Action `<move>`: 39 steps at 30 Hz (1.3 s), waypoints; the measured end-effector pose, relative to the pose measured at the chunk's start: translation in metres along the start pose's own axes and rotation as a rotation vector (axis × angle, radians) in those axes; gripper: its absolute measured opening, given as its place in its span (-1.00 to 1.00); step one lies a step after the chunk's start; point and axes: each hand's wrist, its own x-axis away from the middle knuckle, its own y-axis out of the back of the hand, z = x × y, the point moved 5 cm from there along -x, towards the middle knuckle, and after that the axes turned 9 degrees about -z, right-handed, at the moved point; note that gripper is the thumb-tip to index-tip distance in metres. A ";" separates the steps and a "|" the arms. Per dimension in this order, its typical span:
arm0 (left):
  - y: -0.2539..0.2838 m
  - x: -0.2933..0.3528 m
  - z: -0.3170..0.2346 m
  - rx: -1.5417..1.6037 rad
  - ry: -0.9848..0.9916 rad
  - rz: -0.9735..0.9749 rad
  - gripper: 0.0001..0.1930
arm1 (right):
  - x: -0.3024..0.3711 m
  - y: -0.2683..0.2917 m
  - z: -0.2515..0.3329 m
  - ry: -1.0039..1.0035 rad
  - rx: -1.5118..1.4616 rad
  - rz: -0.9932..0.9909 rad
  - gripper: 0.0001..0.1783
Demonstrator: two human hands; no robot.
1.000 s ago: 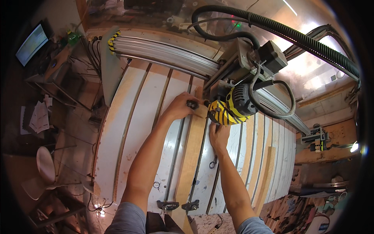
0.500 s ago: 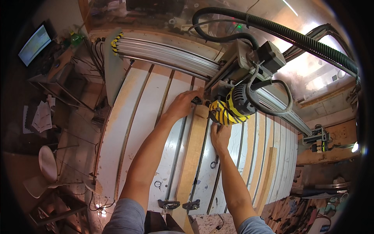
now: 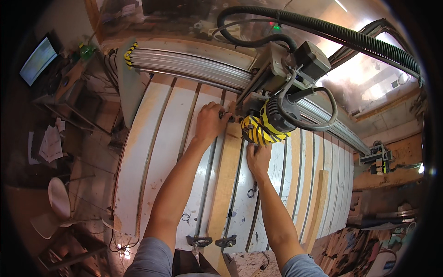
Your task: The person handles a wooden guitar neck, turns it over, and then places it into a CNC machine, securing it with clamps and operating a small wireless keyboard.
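Observation:
A long wooden board (image 3: pixel 224 180) lies lengthwise on the white slotted bed (image 3: pixel 194 184) of a CNC router. Near its far end my left hand (image 3: pixel 210 122) has its fingers curled round a small black hold-down clamp (image 3: pixel 226 116), partly covered by the fingers. Just right of the board, my right hand (image 3: pixel 259 159) reaches under the router spindle (image 3: pixel 279 113). Yellow-and-black striped tape wraps the spindle's lower cover (image 3: pixel 263 131), which hides the right fingertips. At the board's near end, two black clamps (image 3: pixel 199 241) sit on either side of it.
An aluminium gantry beam (image 3: pixel 189 64) spans the bed behind my hands. A ribbed black hose (image 3: pixel 341 39) and a looped cable hang above the spindle. Another wooden strip (image 3: pixel 318 207) lies on the right. A monitor (image 3: pixel 38 61) and white chair (image 3: pixel 59 198) stand left.
My left hand has curled further round the black clamp, its knuckles raised. My right hand stays beneath the striped cover. The whole view has shifted slightly.

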 end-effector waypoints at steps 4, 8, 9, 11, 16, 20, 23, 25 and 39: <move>0.002 0.001 0.004 0.120 0.047 -0.041 -0.72 | 0.001 0.000 -0.002 0.007 0.007 -0.007 -0.77; 0.002 0.001 0.003 0.110 0.104 -0.039 -0.66 | 0.003 0.000 -0.007 -0.032 0.013 0.011 -0.75; 0.004 -0.003 0.008 0.095 0.105 0.025 -0.65 | 0.002 0.000 -0.008 -0.018 0.002 -0.003 -0.75; 0.006 -0.010 0.011 0.105 0.107 0.131 -0.63 | 0.000 -0.002 -0.008 0.012 -0.019 -0.027 -0.75; 0.006 -0.018 0.017 0.194 0.147 0.240 -0.63 | -0.001 -0.003 -0.007 -0.033 0.008 0.024 -0.74; 0.001 -0.015 0.021 0.183 0.202 0.286 -0.52 | -0.001 -0.002 -0.007 -0.025 0.001 0.011 -0.73; 0.004 -0.008 0.022 0.152 0.081 0.228 -0.42 | 0.000 -0.002 -0.010 -0.013 0.010 0.006 -0.74; 0.005 0.001 0.032 0.059 -0.028 0.260 -0.37 | 0.000 -0.003 -0.010 -0.004 0.016 0.003 -0.74; -0.010 -0.006 0.049 0.059 -0.144 0.345 -0.59 | 0.003 0.001 -0.004 -0.086 -0.073 0.022 -0.75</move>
